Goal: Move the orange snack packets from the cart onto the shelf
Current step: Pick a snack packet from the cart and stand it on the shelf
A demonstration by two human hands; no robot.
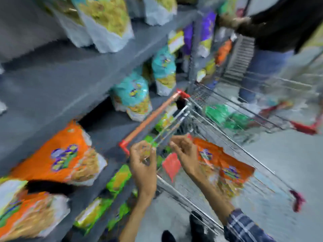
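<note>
**shelfstacker_88:** Looking at this one, both hands are up over the near end of the cart [227, 137] and neither has anything in it, far as I can tell. Left hand [142, 165] has its fingers curled loosely inward, right hand [185, 154] the same, thumb and fingertips close but pinching nothing.

**aisle_nine:** Where's the orange snack packet [225, 170] then?

**shelfstacker_88:** Lying in the cart basket, just beside the right hand, off to its right and a bit lower. Long axis runs diagonally away toward the far right corner. Right hand's clearly nearer, so I'd guess that one grabs it. Shelf [52, 81] is on the left, with orange packets on the shelf [57, 158] already.

**aisle_nine:** Any brand readable?

**shelfstacker_88:** Nope. Too blurry. There's a blue-purple logo blob on the orange, no legible words.
</note>
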